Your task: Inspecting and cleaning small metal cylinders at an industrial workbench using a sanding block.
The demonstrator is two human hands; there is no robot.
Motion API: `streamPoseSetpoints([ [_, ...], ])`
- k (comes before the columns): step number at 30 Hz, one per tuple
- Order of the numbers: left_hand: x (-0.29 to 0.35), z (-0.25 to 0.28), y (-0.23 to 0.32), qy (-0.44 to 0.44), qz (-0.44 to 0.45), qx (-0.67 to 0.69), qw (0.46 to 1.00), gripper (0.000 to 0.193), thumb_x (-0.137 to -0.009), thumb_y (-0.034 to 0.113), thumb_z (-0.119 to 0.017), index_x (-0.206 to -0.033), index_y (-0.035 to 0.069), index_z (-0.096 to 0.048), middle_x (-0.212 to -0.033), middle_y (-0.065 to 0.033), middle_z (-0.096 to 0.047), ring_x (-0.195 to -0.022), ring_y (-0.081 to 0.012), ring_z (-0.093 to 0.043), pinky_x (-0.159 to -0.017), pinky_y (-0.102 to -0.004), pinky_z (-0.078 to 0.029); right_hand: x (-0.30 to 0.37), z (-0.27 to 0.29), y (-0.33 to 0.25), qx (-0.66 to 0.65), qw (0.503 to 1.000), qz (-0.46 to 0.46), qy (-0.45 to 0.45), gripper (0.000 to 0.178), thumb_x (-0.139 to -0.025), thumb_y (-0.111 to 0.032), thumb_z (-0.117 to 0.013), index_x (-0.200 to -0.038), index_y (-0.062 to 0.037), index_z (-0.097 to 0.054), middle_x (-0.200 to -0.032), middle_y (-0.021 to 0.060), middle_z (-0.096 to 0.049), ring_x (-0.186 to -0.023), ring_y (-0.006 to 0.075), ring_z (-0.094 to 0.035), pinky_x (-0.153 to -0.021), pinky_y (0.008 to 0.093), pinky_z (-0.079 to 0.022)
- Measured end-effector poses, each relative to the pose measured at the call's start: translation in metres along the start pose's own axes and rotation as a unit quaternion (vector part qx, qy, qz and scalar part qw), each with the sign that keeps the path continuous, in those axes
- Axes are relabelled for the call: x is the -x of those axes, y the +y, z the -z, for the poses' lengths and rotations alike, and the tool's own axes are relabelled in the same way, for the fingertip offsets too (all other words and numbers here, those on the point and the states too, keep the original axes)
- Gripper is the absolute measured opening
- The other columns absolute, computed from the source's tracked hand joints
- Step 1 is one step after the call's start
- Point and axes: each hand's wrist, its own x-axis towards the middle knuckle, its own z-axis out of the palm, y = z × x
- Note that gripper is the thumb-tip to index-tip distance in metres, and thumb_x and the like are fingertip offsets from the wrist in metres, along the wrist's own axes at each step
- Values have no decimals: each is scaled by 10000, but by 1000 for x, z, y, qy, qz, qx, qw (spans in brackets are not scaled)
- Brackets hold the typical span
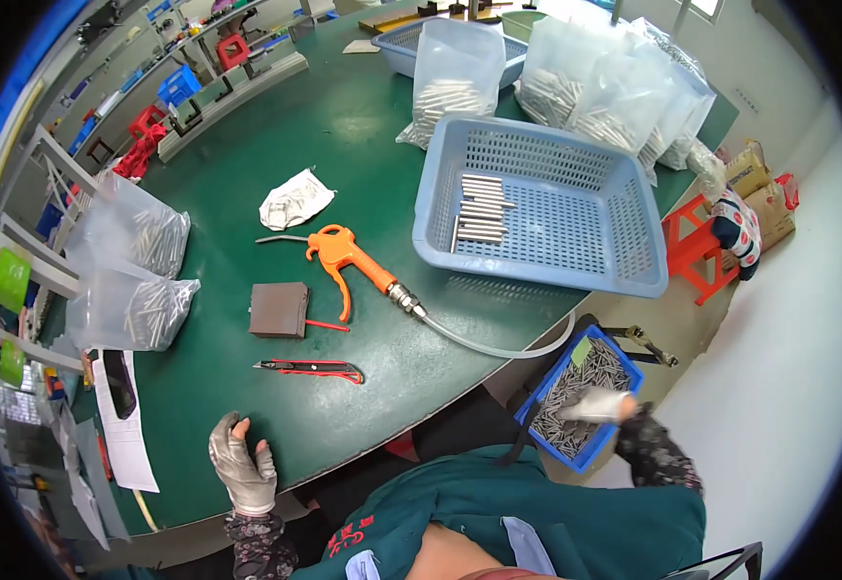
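Note:
My left hand (244, 466), in a pale glove with some bare fingertips, rests at the near edge of the green table (382, 387). Its fingers are loosely bent and apart, holding nothing. Down to the right, my gloved right hand (595, 404) reaches into a blue bin (587, 456) full of short grey metal pins (564, 425). Motion smears that hand, and its fingers cannot be made out. On the table, a light-blue perforated basket (561, 232) contains a row of silver pins (481, 215).
An orange air blow gun (353, 261) trails a clear hose. Near it lie a brown block (279, 309), a utility knife (310, 368) and a crumpled white cloth (295, 199). Bags of pins (141, 309) stand left; more bags (450, 92) stand behind the basket. A red stool (696, 253) is at right.

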Motion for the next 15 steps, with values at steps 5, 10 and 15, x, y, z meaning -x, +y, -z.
streamPoseSetpoints([
  [5, 5, 0, -3, 16, 28, -13, 999, 303, -768, 126, -575, -1050, 42, -506, -1089, -148, -517, -977, -336, -517, -849, -429, -406, 144, 76, -126, -5, 908, 399, 128, 270, -855, -266, -563, -909, -16, -649, -823, 82, -661, -803, 177, -623, -765, 290, -490],
  [10, -2, -8, -9, 0, 46, 20, 999, 287, -752, 105, -571, -1024, 37, -513, -1078, -150, -523, -965, -334, -522, -839, -429, -410, 76, 127, -218, 303, 766, 463, 326, 177, -767, -135, -576, -912, -78, -660, -847, 103, -656, -772, 267, -624, -749, 324, -498],
  [15, -3, -5, -9, 1, 44, 21, 999, 230, -784, 125, -548, -993, 32, -519, -1037, -158, -537, -934, -336, -530, -815, -424, -422, -12, 139, -246, 475, 610, 566, 284, 205, -702, -128, -609, -901, -96, -647, -683, 81, -576, -702, 262, -598, -646, 365, -487],
])
